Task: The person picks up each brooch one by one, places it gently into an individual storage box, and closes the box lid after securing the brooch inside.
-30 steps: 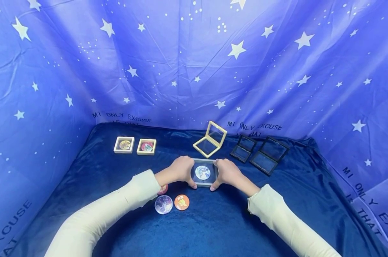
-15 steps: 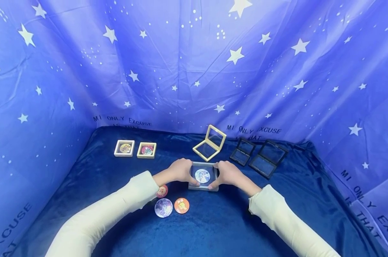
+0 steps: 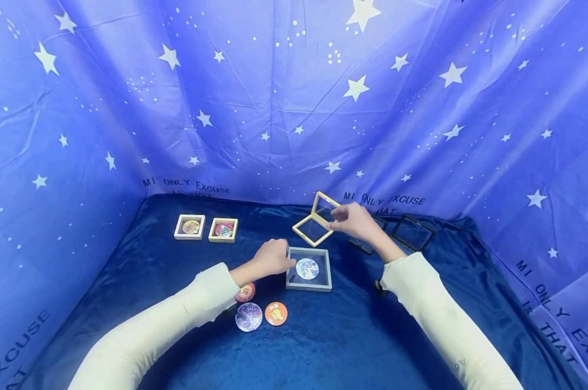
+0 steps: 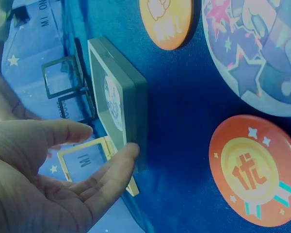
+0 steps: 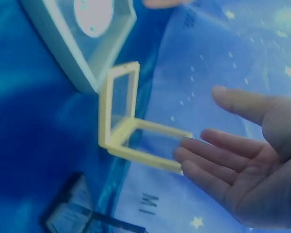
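A grey-framed clear display case [image 3: 309, 287] lies closed on the cloth, with a round blue-and-white badge [image 3: 307, 268] showing inside. At its left side is my left hand [image 3: 273, 257]. In the left wrist view that hand's thumb and fingers [image 4: 109, 177] are extended and apart, fingertips overlapping the case's edge; contact is hard to tell. My right hand [image 3: 354, 222] is beside a yellow-framed display case [image 3: 304, 234], which stands open like a book. The right wrist view shows the right fingers [image 5: 208, 179] nearly straight, holding nothing, near the yellow lid [image 5: 155, 162].
Two small closed cases, white [image 3: 189, 237] and yellow [image 3: 222, 239], stand back left with badges inside. Black open cases [image 3: 415, 233] lie at right, partly behind my right hand. A purple badge [image 3: 248, 317], an orange badge [image 3: 276, 314] and a red badge [image 3: 246, 292] lie near my left forearm.
Both hands were gripping the grey case's sides. My right hand has let go and moved up and right to the yellow open case. My left fingers have loosened but stay beside the grey case.
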Motion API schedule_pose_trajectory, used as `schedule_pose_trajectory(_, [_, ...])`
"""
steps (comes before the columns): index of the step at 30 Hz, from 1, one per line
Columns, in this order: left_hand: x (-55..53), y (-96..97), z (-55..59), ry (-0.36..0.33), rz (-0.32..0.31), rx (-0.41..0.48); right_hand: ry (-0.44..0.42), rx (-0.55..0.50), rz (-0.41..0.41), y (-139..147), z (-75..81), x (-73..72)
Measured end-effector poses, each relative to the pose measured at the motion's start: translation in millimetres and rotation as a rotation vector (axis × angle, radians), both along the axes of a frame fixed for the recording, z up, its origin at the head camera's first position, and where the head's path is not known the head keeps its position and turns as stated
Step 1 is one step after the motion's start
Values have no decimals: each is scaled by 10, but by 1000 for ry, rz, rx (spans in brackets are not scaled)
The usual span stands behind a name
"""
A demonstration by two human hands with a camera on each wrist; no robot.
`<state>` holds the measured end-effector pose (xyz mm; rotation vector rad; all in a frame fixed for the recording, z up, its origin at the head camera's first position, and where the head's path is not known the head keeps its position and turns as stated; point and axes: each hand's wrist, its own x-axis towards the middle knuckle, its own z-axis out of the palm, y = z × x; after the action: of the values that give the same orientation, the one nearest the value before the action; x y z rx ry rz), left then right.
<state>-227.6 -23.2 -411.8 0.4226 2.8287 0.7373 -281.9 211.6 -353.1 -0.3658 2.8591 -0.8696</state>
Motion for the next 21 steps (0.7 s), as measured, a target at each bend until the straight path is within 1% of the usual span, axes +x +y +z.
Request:
schedule_pose_trajectory(3, [25,3,4,-14,14,-13,49,-42,-62,44,73,-113])
schedule_pose_trajectory(6, [51,4,0,-46,18,-33,105,-44,-117,74,73,-215])
schedule_pose_trajectory(7, [57,5,-5,-59,19,-35,111,-45,-134,81,66,-241])
schedule_pose_trajectory(10, [81,13,-9,-97,20,-44,100,-39,-167,98,35,-306])
schedule_pose_trajectory(13, [92,26,-13,-122,30,-34,53,-49,-186,117,-10,-358])
schedule_pose_trajectory(17, [91,36,-27,-130,40,-8,27,-67,-193,149,-88,-418])
schedule_pose_trajectory(21, [84,35,-48,-129,38,16,11,-96,-193,175,-133,-456])
